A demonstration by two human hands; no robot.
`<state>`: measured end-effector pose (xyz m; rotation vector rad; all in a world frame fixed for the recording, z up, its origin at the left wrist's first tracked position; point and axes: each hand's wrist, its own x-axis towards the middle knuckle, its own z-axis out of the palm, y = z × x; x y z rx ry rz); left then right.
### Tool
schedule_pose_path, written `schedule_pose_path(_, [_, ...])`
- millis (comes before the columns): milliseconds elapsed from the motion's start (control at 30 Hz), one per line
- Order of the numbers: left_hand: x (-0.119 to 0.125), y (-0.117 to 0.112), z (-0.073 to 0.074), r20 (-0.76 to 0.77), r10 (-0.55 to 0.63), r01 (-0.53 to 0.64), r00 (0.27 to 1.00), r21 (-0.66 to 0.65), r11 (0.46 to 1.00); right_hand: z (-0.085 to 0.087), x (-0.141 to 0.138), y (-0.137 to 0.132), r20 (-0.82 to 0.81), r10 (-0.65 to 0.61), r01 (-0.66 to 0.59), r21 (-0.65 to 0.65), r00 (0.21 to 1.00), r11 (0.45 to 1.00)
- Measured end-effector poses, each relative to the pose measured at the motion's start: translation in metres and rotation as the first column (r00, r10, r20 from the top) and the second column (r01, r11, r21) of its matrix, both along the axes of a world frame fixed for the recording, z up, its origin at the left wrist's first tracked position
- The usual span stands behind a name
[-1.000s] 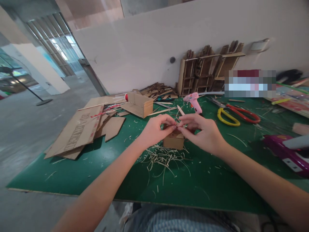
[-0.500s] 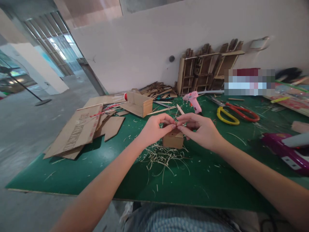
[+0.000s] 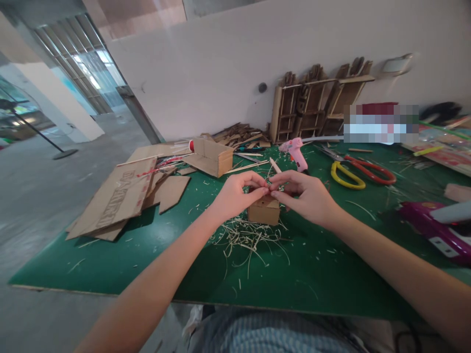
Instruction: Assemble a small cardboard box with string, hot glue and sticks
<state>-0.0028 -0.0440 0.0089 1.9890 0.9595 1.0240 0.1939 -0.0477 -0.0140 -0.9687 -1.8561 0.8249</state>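
Note:
Above a small brown cardboard box (image 3: 263, 214), my left hand (image 3: 241, 192) and my right hand (image 3: 303, 196) meet fingertip to fingertip. Each is closed in a pinch, thumb against fingers. Whatever they pinch is too small and too covered by the fingers to make out. The box stands on the green tabletop (image 3: 165, 255), its top partly hidden by the hands. Around its base lies a heap of thin pale shavings (image 3: 250, 240). Just behind the right hand a light wooden stick (image 3: 274, 165) shows.
A pink glue gun (image 3: 296, 153) and scissors with yellow and red handles (image 3: 348, 175) lie beyond my right hand. A purple device (image 3: 434, 230) is at the far right. Cardboard sheets (image 3: 117, 196) and an open cardboard piece (image 3: 213, 156) occupy the left. Wooden racks (image 3: 316, 108) lean on the wall.
Almost nothing differs. Both hands keep their pinch over the small box, with only a slight shift of the fingers and of the camera view.

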Motion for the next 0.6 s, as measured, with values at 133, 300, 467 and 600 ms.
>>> schedule_pose_path(133, [-0.0007,0.0003,-0.0011,-0.004,-0.008,0.008,1.0,-0.002,1.0,-0.0006,-0.0011,-0.0007,0.041,-0.048,0.045,0.069,0.998,0.997])
schedule_pose_path(300, [-0.0009,0.0,-0.0008,0.011,-0.009,0.009,1.0,-0.012,1.0,0.0036,-0.0043,-0.0037,0.118,-0.105,0.078,0.214,0.987,0.974])
schedule_pose_path(467, [-0.0002,-0.0001,-0.0015,0.023,-0.009,0.01,1.0,-0.025,1.0,0.0077,-0.0055,-0.0075,0.202,-0.206,0.119,0.371,0.958,0.921])
schedule_pose_path(600, [-0.0005,0.0019,-0.0048,0.055,-0.047,0.049,0.997,-0.027,0.998,0.0065,-0.005,-0.0081,0.228,-0.269,0.131,0.484,0.936,0.865])
